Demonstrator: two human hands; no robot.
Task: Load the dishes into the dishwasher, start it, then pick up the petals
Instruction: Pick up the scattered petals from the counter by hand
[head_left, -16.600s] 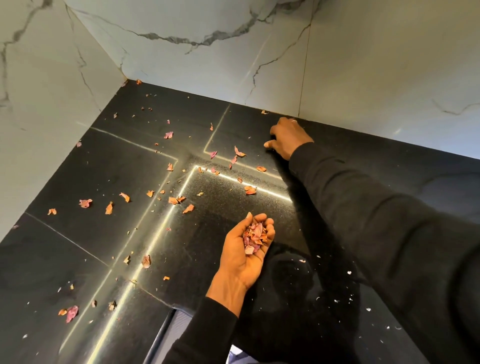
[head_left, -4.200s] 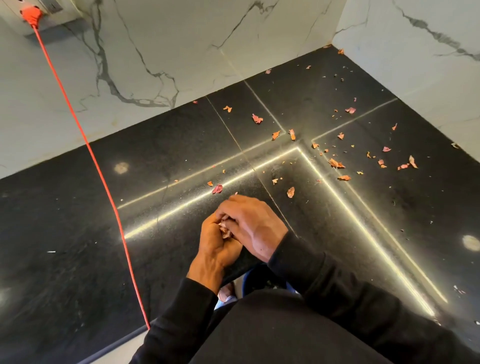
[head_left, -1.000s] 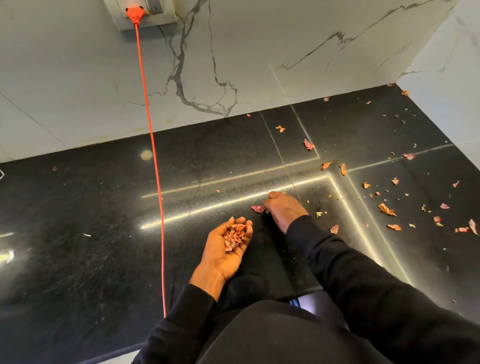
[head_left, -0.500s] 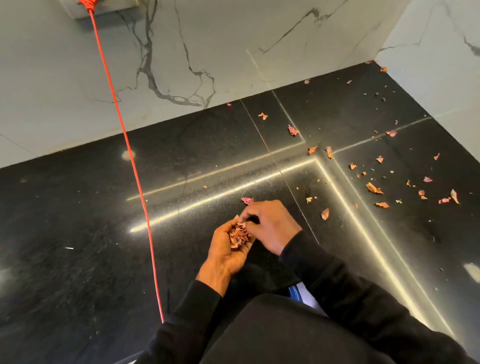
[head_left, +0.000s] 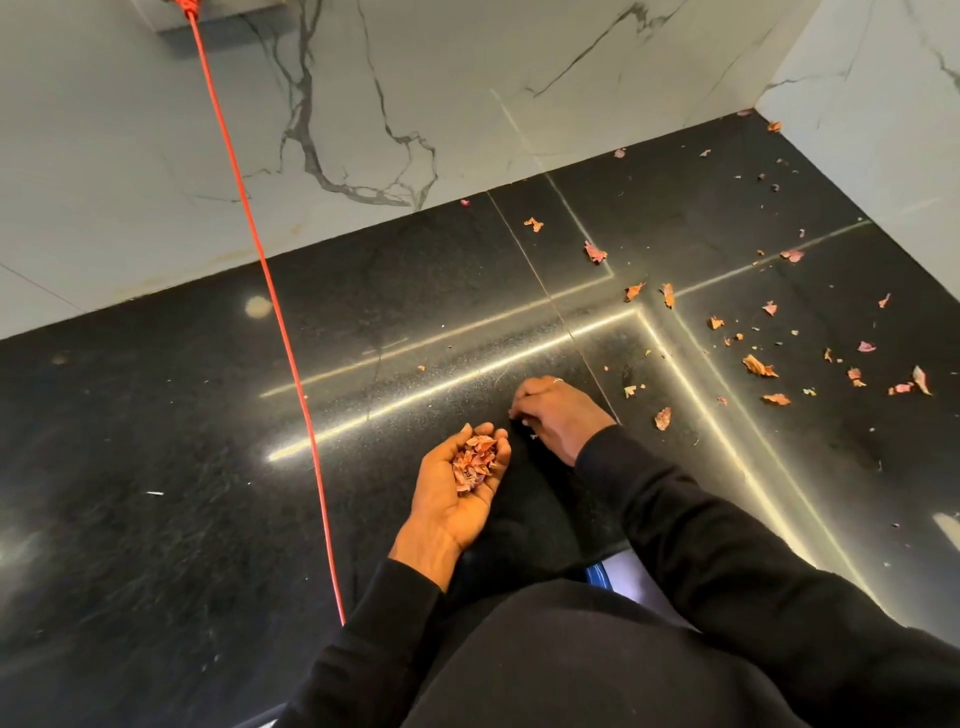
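Petals (head_left: 474, 462) — cupped in left hand (head_left: 451, 501), fingers curled | right hand (head_left: 560, 417) curled on countertop (head_left: 156, 441), grip unclear

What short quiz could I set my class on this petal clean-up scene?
1. True or false: the left hand lies palm up, cupping a heap of petals.
2. Fill in: the red cord runs to the ___ of both hands.
3. Where do most loose petals lie on the black counter? A) left of the red cord B) right of the right hand C) under the left hand
Key: 1 true; 2 left; 3 B.
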